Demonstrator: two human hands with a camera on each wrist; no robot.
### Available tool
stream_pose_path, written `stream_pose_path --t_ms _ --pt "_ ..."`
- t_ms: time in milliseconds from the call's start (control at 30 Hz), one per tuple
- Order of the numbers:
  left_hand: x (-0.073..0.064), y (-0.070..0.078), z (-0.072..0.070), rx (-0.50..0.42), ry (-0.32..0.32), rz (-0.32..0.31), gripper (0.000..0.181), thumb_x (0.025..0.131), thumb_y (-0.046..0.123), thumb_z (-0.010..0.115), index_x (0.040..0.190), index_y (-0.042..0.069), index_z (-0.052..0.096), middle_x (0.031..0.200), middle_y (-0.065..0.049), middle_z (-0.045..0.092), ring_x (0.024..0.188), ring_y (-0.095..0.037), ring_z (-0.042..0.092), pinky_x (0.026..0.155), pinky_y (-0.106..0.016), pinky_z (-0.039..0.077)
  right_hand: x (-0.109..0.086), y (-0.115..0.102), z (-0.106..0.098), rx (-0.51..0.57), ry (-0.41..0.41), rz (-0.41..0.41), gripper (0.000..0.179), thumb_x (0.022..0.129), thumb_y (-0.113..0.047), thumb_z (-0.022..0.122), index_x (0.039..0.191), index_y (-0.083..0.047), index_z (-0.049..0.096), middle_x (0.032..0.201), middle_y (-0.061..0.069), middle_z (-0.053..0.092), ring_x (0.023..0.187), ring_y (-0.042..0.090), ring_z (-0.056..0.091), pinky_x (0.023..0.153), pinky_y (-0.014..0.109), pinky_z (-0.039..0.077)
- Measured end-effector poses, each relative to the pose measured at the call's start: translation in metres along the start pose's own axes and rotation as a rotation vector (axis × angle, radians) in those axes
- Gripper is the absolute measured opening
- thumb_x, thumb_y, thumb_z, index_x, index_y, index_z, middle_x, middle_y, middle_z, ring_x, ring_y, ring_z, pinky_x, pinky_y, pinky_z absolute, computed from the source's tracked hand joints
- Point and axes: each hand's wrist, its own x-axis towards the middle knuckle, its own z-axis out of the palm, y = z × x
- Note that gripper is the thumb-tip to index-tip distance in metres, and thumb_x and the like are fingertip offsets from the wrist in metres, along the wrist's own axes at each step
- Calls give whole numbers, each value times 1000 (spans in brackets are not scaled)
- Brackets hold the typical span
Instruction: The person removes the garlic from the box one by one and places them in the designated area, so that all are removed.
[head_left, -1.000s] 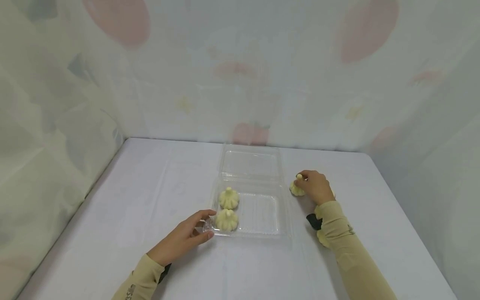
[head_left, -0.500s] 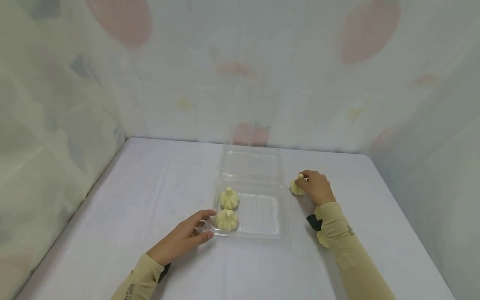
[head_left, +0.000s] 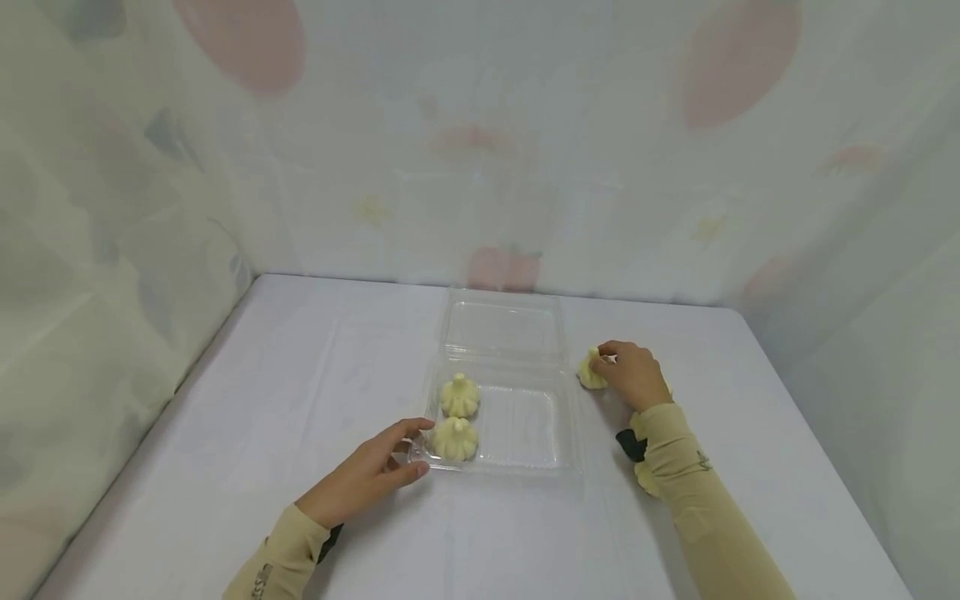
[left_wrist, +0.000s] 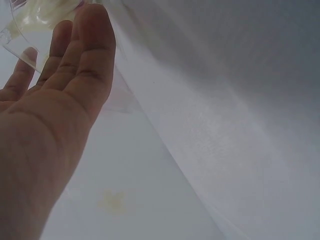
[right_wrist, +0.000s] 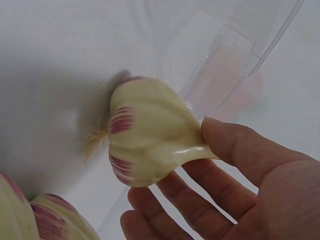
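Observation:
My right hand pinches a garlic bulb by its neck, right of the clear plastic container. The right wrist view shows the thumb and fingers on the neck of this cream bulb, which has purple streaks and a root tuft. My left hand, its fingers loosely extended, touches the left front corner of the hinged plastic container. Inside, along the left side, two garlic bulbs stand one behind the other: a rear bulb and a front bulb.
The container's lid lies folded back toward the rear wall. More garlic, including a bulb, sits partly hidden under my right forearm. The right wrist view shows further bulbs at lower left. Patterned cloth surrounds the white table.
The garlic bulb in my right hand has shifted very slightly left. My left hand and the container look the same.

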Motion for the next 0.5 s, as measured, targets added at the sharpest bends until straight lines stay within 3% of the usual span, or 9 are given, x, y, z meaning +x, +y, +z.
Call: stream_pose_path --t_ms 200,500 --pt "0 1 0 6 3 8 56 102 39 63 151 19 43 138 -6 53 122 -25 55 88 -42 51 1 1 0 -27 -25 -15 42 101 -25 61 132 4 62 131 26 61 120 47 56 98 59 45" --pt "2 3 -1 20 -5 22 55 102 36 63 151 18 43 135 -4 54 116 -22 56 85 -38 52 3 -1 -5 -20 -6 -47 41 100 -24 61 132 2 63 130 23 62 118 44 57 95 58 46"
